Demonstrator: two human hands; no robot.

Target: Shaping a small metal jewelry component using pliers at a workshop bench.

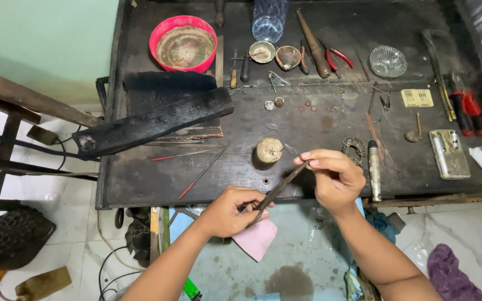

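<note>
Head view: a dark, scarred tabletop (319,128) spreads with a charred wooden block (157,120), a red bowl (183,43), red-handled pliers (336,56) and a pale round stump (269,150). Just off its near edge, the left hand (231,210) grips dark metal tongs (277,192), closed around their handles, while the right hand (333,177) pinches something tiny at the tips, too small to identify. Any progress on the piece cannot be judged.

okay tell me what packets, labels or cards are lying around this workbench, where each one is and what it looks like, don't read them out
Yellow card: far right of the bench, flat, rectangular, dark print.
Flat tin case: right edge, below the card, open, grey-beige, small items inside.
Clear plastic bags: on the floor under the right hand, crumpled, some print.
</note>
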